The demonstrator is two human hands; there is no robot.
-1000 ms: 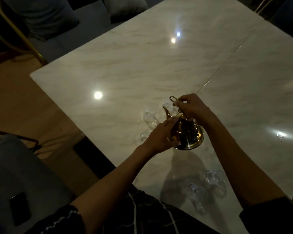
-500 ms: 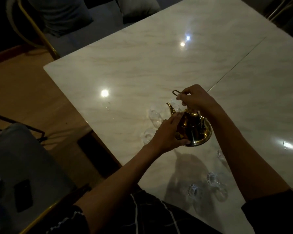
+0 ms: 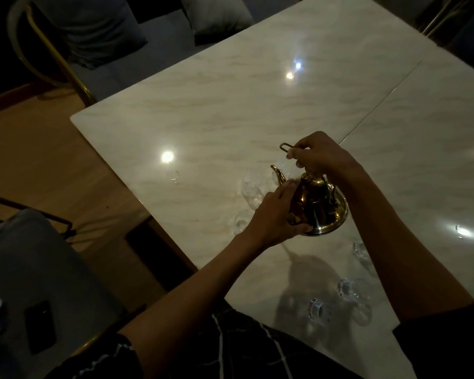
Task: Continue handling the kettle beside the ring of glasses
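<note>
Hands, two (image 3: 274, 214) (image 3: 320, 155), grip one teapot (image 3: 319, 209).

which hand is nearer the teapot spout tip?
Left. The left hand grips the gold teapot body just below the spout; the right hand holds the wire handle above the lid.

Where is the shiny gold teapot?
In the head view, the gold teapot sits right of centre on the marble table, between the left hand and right hand, with small clear glasses just left.

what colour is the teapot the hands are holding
Shiny gold; the teapot gleams brass-like in the head view, its only view.
</note>
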